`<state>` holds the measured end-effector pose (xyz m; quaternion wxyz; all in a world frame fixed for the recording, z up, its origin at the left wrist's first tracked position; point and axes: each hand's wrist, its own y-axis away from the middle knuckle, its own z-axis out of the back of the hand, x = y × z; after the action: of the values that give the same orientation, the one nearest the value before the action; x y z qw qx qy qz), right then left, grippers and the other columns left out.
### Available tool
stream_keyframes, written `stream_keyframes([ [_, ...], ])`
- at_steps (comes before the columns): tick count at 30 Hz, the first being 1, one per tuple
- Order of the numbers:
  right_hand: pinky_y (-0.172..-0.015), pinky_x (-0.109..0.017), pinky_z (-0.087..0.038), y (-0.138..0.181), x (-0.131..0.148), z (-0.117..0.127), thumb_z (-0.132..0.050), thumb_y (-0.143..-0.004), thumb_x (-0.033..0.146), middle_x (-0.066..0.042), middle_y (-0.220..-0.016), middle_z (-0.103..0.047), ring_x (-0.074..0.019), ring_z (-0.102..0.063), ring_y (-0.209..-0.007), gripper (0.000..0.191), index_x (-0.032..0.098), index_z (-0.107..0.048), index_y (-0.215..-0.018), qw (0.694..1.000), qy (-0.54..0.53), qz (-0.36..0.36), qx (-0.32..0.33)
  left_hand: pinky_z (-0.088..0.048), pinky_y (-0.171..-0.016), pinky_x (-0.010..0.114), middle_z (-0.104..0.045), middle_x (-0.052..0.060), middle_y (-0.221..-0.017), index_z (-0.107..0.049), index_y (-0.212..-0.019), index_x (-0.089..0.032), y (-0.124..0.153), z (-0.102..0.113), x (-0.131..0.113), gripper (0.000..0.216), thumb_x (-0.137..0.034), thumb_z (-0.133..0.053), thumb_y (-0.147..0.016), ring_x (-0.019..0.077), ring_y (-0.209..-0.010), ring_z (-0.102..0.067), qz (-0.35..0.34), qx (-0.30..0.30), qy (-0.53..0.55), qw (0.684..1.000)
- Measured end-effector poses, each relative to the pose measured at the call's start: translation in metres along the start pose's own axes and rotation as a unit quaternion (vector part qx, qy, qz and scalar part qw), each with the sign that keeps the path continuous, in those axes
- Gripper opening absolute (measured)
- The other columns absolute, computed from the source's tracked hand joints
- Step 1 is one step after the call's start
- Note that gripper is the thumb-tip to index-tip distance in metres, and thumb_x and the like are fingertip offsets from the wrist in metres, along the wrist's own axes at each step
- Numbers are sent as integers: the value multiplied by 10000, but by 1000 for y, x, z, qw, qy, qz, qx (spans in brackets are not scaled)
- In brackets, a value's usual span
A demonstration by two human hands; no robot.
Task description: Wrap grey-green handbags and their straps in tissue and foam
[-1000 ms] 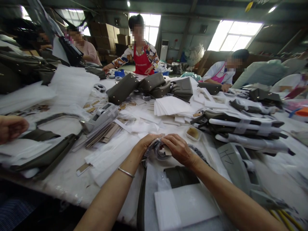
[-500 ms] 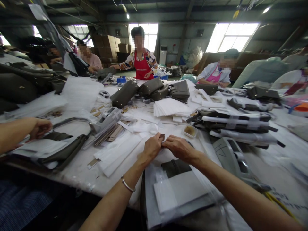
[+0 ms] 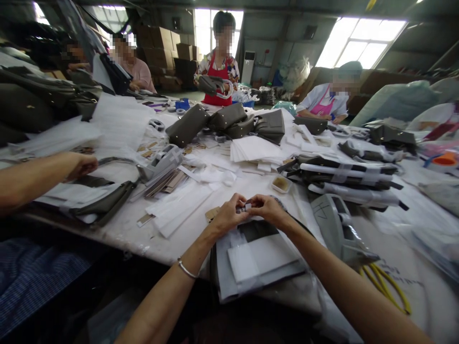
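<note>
A long white-covered worktable (image 3: 118,229) fills the workshop, heaped with olive-grey handbags (image 3: 186,126), stacks of white foam sheets (image 3: 254,153) and wrapped bag straps (image 3: 351,174), with other workers seated or standing along its far side; at its near edge lies a dark bag part swaddled in white wrapping (image 3: 258,260), a grey tape dispenser (image 3: 337,224) just to its right and a co-worker's forearm (image 3: 43,174) reaching in from the left over another bag – above the wrapped piece the person's left hand (image 3: 225,216) and right hand (image 3: 268,210) meet, fingertips of both pinched together on a small metal fitting (image 3: 245,207), too small to identify further. The work appears to be at the fine stage of covering or fixing that fitting, and the next move likely calls for a steady two-handed pinch – small turns, not reaches. Open room is scant: the table edge sits just below the wrapped piece, the dispenser crowds the right, foam strips (image 3: 179,210) lie near on the left
</note>
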<state>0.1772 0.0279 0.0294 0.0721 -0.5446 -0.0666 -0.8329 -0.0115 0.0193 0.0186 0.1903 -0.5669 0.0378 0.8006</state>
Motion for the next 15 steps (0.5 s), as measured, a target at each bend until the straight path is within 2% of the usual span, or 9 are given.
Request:
stream_keyframes([
  [3, -594, -209, -429, 3, -3, 0, -767, -670, 355, 53, -625, -622, -94, -554, -585, 218, 169, -657, -704, 999, -21, -16, 20, -486, -784, 280, -661, -8, -883, -518, -1108, -210, 1, -4, 1, 389, -212, -678, -753, 158, -825, -634, -13, 14, -40, 999],
  [8, -583, -221, -463, -1, -4, 3, -740, -674, 291, 35, -689, -695, -127, -621, -620, 182, 197, -734, -829, 998, 29, -16, 47, -472, -900, 345, -672, 7, -907, -542, -1101, -219, 1, -9, -3, 397, -197, -689, -733, 197, -899, -630, -25, 3, -124, 992],
  [12, -646, -231, -474, -6, 6, 5, -725, -724, 232, 19, -751, -710, -143, -647, -702, 40, 217, -743, -756, 984, 154, 74, 57, -354, -1087, 427, -706, 12, -968, -536, -1125, -220, 3, -11, -5, 410, -173, -678, -744, 208, -978, -634, -31, 6, -176, 984],
  [15, -697, -241, -462, -7, 14, 6, -691, -765, 135, -2, -777, -697, -144, -642, -729, 98, 211, -752, -762, 956, 252, 135, 71, -158, -1190, 507, -711, 26, -1025, -567, -1065, -217, 5, -12, -4, 288, -204, -647, -788, 217, -1038, -628, -44, -5, -241, 969],
])
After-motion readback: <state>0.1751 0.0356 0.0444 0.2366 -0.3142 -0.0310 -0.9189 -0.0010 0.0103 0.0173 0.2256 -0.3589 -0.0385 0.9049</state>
